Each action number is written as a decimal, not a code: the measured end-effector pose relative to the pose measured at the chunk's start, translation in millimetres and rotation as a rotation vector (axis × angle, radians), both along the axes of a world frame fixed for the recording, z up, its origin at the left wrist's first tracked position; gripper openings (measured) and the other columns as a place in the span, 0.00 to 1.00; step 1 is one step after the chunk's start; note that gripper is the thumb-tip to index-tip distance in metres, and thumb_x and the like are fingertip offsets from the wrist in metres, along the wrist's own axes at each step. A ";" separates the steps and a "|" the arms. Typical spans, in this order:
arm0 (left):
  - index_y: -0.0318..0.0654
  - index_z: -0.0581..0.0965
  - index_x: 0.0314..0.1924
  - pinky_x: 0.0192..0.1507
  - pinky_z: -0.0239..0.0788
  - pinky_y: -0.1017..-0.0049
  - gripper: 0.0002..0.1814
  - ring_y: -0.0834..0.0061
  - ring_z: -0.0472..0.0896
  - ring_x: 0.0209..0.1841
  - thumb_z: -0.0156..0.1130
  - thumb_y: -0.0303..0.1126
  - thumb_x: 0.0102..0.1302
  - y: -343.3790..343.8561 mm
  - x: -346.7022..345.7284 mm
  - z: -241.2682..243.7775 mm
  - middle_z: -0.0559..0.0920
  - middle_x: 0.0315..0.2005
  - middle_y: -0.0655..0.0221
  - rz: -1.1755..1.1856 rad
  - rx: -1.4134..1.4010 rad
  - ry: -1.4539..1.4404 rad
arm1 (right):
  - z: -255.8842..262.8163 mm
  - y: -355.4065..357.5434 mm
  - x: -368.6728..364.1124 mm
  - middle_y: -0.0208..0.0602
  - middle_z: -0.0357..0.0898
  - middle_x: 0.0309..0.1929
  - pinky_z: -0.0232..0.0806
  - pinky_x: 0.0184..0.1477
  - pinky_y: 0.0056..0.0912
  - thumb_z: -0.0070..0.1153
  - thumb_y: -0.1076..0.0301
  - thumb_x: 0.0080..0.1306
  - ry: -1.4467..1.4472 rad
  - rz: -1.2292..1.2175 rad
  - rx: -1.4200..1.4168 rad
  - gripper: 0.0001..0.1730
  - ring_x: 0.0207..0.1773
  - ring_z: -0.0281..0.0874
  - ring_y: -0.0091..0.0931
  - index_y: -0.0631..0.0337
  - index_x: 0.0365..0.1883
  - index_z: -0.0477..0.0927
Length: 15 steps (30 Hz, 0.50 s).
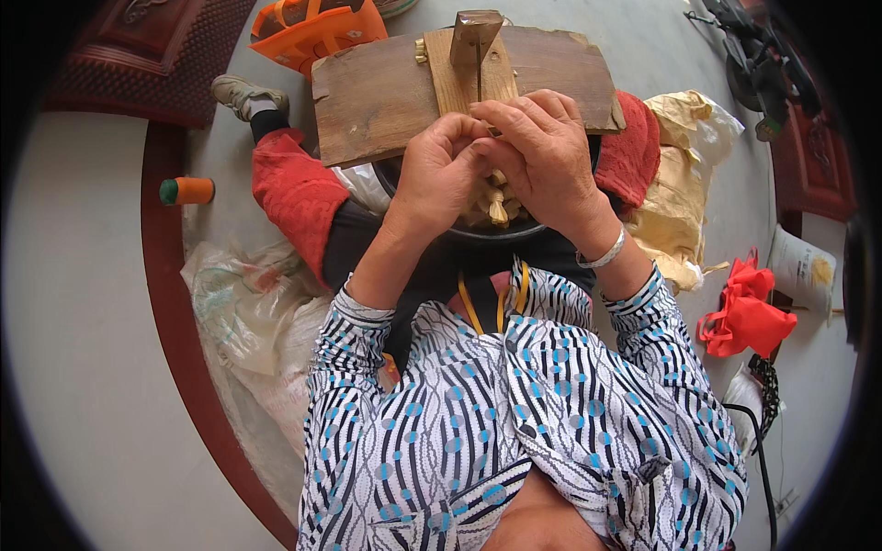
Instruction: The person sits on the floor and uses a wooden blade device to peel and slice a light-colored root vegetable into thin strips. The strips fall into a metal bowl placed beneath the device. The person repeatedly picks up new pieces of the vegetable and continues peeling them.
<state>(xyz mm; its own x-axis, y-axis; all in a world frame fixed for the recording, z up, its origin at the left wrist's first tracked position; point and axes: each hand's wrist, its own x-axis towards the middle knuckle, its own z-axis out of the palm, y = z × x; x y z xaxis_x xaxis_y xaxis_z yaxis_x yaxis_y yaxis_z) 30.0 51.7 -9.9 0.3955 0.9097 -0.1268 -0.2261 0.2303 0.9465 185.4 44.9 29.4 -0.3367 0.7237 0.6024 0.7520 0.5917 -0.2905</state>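
Note:
My left hand [444, 172] and my right hand [548, 155] meet with curled fingers over the near edge of a wooden board [379, 96]. Thumbs and fingertips are pressed close together, and whatever may be between them is hidden. Under the hands, a dark round basin [510, 234] rests at my lap, partly covered by the board. Pale yellow folded pieces [497, 206] lie in it, one twisted like a knot. Across the board runs a lighter wooden strip [444, 72], from which an upright wooden block [475, 38] with a narrow slit rises, just beyond my fingers.
Small yellow pieces [420, 50] sit on the board beside the strip. An orange bag [320, 34] stands behind it. On the right are tan wrapping material [668, 186] and a red bag [747, 310]. An orange-and-green thread spool [187, 191] and plastic sacks [255, 303] lie left.

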 end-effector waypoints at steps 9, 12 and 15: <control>0.32 0.76 0.52 0.25 0.64 0.82 0.15 0.84 0.71 0.23 0.53 0.36 0.75 -34.5 -34.9 5.1 0.77 0.25 0.70 -0.267 -0.139 0.109 | -7.7 9.9 21.9 0.41 0.71 0.15 0.66 0.23 0.35 0.63 0.61 0.64 0.173 -0.047 -0.398 0.16 0.20 0.74 0.38 0.61 0.23 0.76; 0.29 0.79 0.41 0.32 0.66 0.80 0.15 0.80 0.74 0.27 0.55 0.36 0.73 -22.8 -42.1 28.9 0.80 0.27 0.68 -0.011 0.475 0.448 | -5.7 -18.7 18.3 0.43 0.71 0.16 0.64 0.23 0.31 0.60 0.65 0.66 0.193 0.149 -0.863 0.15 0.18 0.71 0.25 0.69 0.26 0.77; 0.28 0.80 0.38 0.31 0.64 0.81 0.20 0.81 0.74 0.28 0.54 0.42 0.74 -19.8 -41.4 57.7 0.80 0.28 0.69 -0.057 0.488 0.311 | 48.1 -51.9 -5.6 0.32 0.84 0.28 0.70 0.32 0.21 0.60 0.67 0.67 0.606 0.555 -1.300 0.10 0.30 0.78 0.16 0.66 0.39 0.84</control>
<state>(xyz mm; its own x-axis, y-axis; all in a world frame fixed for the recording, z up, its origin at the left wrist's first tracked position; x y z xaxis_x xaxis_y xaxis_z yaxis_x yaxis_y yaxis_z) -11.4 31.9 47.8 0.4564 0.8706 0.1837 0.0797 -0.2456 0.9661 179.8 -7.0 77.5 -0.6781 0.7115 -0.1843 0.1117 -0.1480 -0.9827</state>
